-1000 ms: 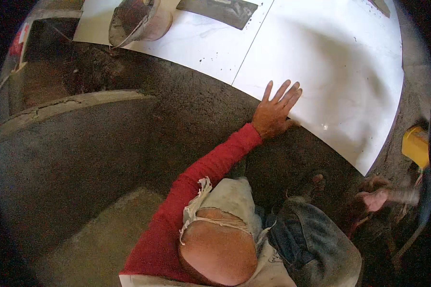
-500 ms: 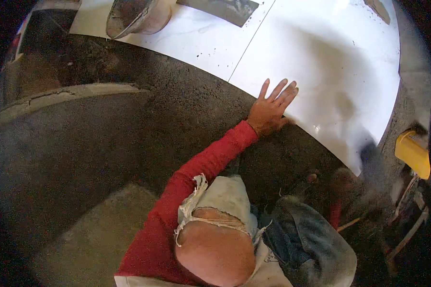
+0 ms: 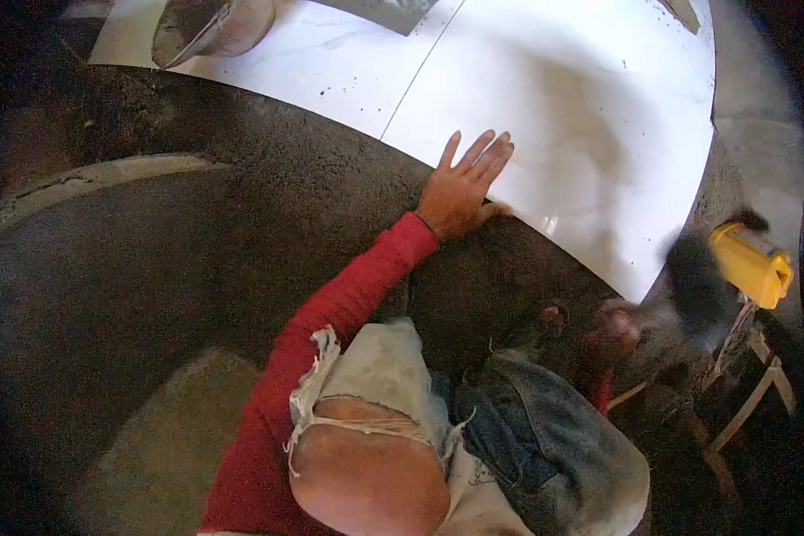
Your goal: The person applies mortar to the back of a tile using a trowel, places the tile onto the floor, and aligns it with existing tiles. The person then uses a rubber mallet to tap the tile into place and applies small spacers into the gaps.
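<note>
My left hand (image 3: 456, 192) lies flat with fingers spread on the near edge of a large white tile (image 3: 563, 134), its thumb along the rim. Beside the tile's near right corner is my right hand (image 3: 615, 327), blurred and seemingly closed. A smeared dark shape (image 3: 695, 268) shows just beyond it; whether my right hand holds it is hidden by the blur. A second white tile (image 3: 330, 71) adjoins the first along a thin dark seam.
A dirty bucket (image 3: 214, 31) lies tipped on the far left tile, near a grey flat piece (image 3: 393, 11). A yellow tool (image 3: 752, 265) stands at the right, above wooden strips (image 3: 746, 406). Dark rough ground (image 3: 330, 152) borders the tiles. My bent knees fill the lower middle.
The whole view has shifted, so things sit further left and slightly higher. My left hand stays on the tile edge. My right hand shows more clearly, and the dark blur has moved off the tile corner.
</note>
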The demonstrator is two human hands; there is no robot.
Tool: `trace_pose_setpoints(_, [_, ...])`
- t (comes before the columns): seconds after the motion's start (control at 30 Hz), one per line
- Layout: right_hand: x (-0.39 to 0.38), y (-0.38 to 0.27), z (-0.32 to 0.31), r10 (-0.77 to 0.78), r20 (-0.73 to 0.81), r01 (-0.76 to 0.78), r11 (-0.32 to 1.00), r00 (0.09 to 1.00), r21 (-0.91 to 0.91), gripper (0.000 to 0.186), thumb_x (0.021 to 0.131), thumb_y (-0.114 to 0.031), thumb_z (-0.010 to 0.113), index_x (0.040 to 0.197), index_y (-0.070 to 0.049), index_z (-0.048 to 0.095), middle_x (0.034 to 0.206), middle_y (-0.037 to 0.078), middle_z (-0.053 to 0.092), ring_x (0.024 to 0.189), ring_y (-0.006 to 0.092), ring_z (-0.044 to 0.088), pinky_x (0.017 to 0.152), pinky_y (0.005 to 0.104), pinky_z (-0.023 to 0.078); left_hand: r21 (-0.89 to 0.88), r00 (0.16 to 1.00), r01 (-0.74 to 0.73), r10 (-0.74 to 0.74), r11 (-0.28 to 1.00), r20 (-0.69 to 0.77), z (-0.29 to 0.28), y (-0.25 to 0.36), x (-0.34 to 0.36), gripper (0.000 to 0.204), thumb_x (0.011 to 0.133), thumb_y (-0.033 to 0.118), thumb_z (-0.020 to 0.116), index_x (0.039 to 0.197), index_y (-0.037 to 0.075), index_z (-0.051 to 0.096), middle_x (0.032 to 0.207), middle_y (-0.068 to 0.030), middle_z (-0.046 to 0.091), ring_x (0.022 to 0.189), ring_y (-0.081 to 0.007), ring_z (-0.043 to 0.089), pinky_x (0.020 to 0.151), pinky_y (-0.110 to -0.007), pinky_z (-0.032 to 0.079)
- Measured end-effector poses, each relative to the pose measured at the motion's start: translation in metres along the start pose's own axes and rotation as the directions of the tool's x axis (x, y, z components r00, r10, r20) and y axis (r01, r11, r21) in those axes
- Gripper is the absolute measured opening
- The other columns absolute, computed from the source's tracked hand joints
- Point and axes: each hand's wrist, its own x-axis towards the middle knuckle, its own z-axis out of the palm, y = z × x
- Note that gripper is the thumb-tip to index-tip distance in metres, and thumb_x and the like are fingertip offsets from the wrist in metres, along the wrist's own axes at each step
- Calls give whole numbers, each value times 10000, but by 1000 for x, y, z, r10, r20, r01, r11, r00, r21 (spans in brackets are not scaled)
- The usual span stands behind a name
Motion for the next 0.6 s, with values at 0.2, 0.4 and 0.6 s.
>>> trace_pose_setpoints(0.2, [4,17,-6,-6,-40,8,998,999,59,422,963,-283,505,1305,-38,470,1169,152,591,972,221,585,790,362,493,-10,1000,-15,15,1000,22,-20,9,4,898,867,689,356,1491,56,229,1547,-101,269,1441,-268,209,1152,-512,158])
trace_pose_setpoints(0.4, [6,-4,-4,-3,9,2,995,1000,103,442,964,-296,504,1327,-47,460,1188,150,588,985,212,580,798,363,489,-44,1000,23,-23,999,2,-18,8,-9,913,865,692,361,1484,33,234,1542,-116,277,1443,-272,205,1158,-498,149])
trace_pose_setpoints(0.6, [-2,44,18,-63,193,73,996,979,-44,462,965,-309,503,1348,-56,450,1207,148,584,998,204,575,807,363,486,-52,1000,14,-15,999,-17,-19,6,-2,926,863,702,355,1473,12,252,1537,-125,283,1445,-277,200,1161,-493,135])
